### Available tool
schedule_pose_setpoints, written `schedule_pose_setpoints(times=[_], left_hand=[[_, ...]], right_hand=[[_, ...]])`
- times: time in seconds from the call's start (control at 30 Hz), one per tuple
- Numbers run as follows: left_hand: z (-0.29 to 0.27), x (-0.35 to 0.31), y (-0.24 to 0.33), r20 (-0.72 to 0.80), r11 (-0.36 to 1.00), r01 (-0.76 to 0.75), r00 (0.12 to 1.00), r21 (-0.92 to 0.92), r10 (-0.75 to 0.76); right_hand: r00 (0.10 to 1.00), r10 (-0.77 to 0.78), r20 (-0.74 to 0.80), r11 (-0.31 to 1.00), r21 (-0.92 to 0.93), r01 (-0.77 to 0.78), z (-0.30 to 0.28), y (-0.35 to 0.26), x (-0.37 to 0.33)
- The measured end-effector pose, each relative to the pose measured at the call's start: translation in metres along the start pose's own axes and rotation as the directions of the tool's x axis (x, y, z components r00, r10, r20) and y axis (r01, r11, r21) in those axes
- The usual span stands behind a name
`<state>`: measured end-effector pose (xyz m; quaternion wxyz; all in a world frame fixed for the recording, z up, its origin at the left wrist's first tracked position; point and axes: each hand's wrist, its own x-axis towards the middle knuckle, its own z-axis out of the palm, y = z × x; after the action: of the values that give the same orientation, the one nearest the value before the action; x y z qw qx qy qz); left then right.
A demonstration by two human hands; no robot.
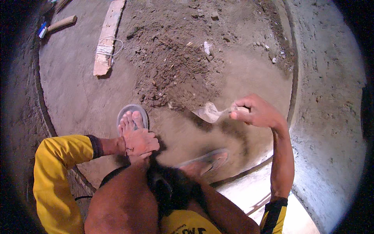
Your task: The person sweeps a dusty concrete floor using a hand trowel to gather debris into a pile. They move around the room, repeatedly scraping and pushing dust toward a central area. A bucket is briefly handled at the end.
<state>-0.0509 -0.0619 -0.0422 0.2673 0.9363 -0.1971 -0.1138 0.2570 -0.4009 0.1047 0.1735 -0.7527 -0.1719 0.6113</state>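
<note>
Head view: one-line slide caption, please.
Right hand grips a trowel beside loose soil; left hand rests low on the left leg.

The trowel (210,112) had a pale, light-toned handle, clasped within the fingers (251,101) of the right hand (260,112), its end showing between them and the thumb. Its greyish metal neck ran out to the left of the fingertips, and the blade widened farther left, its near part pale and smeared. Toward the tip, brown soil and blur met, so where the metal ended could not be told. The loose soil (163,64), brown, crumbly and clotted with small lumps, lay heaped beyond the blade, ahead and to the left of those fingers, spreading away from them in an uneven mound.
</note>
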Motion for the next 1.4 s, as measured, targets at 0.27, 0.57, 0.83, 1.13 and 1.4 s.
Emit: schedule_pose_setpoints(times=[0.27, 0.57, 0.83, 1.13, 1.4], left_hand=[[0.010, 0.000, -0.007, 0.027, 0.992, -0.126, 0.992, -0.004, 0.126], [-0.023, 0.017, -0.023, 0.137, 0.926, -0.362, 0.928, 0.108, 0.347], [-0.013, 0.044, -0.031, 0.336, 0.788, -0.308, 0.778, -0.534, 0.531], [0.020, 0.001, -0.052, 0.314, 0.835, -0.366, 0.803, -0.411, 0.507], [-0.015, 0.023, -0.024, 0.391, 0.897, -0.143, 0.863, -0.419, 0.321]], right_hand=[[0.970, 0.153, 0.189, 0.962, -0.253, -0.103, 0.074, 0.088, 0.016], [0.899, 0.047, -0.435, 0.963, -0.220, -0.157, 0.015, 0.060, -0.043], [0.544, 0.438, -0.715, 0.861, 0.161, -0.482, 0.091, 0.149, -0.040], [0.532, 0.319, -0.784, 0.941, 0.194, -0.278, 0.045, 0.072, -0.028], [0.113, 0.404, -0.908, 0.852, 0.328, -0.408, -0.030, 0.297, -0.067]])
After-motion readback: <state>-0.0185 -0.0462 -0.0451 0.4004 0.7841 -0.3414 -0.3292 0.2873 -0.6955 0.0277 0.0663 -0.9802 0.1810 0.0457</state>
